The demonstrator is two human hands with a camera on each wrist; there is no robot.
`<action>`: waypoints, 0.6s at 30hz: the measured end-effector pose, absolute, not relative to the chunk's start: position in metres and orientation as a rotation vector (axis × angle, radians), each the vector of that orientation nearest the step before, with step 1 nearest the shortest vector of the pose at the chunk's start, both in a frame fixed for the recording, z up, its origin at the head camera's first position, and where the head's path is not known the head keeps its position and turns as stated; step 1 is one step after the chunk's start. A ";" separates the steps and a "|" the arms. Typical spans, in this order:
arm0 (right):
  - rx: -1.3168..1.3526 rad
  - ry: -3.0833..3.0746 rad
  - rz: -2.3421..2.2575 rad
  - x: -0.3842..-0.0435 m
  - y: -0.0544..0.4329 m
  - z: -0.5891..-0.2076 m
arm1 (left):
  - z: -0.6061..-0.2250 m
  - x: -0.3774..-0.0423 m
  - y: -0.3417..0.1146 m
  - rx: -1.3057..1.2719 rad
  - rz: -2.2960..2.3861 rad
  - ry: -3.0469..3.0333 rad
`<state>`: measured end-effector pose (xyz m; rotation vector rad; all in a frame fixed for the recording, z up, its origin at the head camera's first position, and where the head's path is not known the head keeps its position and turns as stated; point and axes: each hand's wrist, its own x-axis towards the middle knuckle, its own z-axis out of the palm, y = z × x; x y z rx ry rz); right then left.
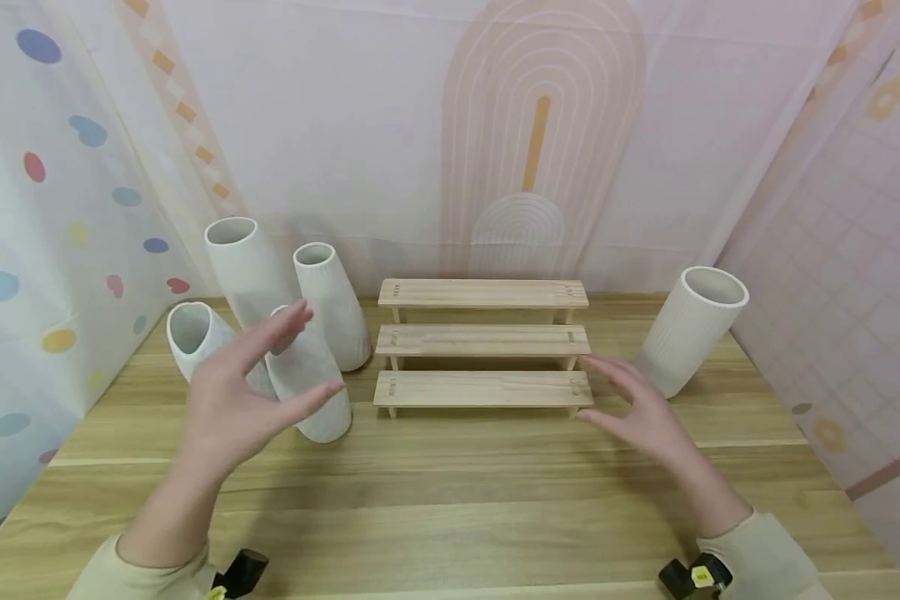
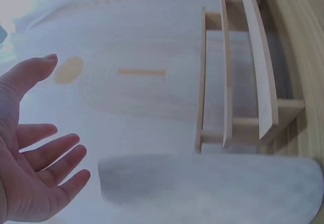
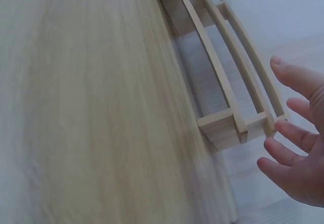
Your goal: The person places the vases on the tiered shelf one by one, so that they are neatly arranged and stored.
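My left hand (image 1: 232,392) is spread with thumb and fingers apart, and nothing lies between them. In the head view it overlaps a white textured vase (image 1: 317,408), whose rim it partly hides; the left wrist view has that vase (image 2: 212,188) beside the fingers, apart from them. At the right end of a three-tier wooden stand (image 1: 483,389) is my right hand (image 1: 641,417), its fingers loosely spread and holding nothing. The right wrist view shows the stand (image 3: 223,128) just past those fingers.
Three more white vases stand at the left: a wide-mouthed one (image 1: 195,337), a tall one (image 1: 247,267) and a slim one (image 1: 333,308). A ribbed white vase (image 1: 686,337) is at the back right. Patterned cloth (image 1: 345,125) hangs behind the wooden table (image 1: 435,533).
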<state>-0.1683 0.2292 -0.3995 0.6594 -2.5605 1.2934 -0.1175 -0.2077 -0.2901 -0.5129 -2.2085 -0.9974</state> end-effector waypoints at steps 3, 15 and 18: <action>0.634 -2.566 1.381 -0.170 0.232 -0.402 | -0.290 -0.123 -0.220 -0.518 -0.999 -2.174; 0.539 -2.617 1.585 -0.182 0.236 -0.414 | -0.305 -0.146 -0.261 -0.541 -1.349 -2.334; 0.550 -2.618 1.594 -0.184 0.235 -0.417 | -0.310 -0.151 -0.265 -0.532 -1.402 -2.408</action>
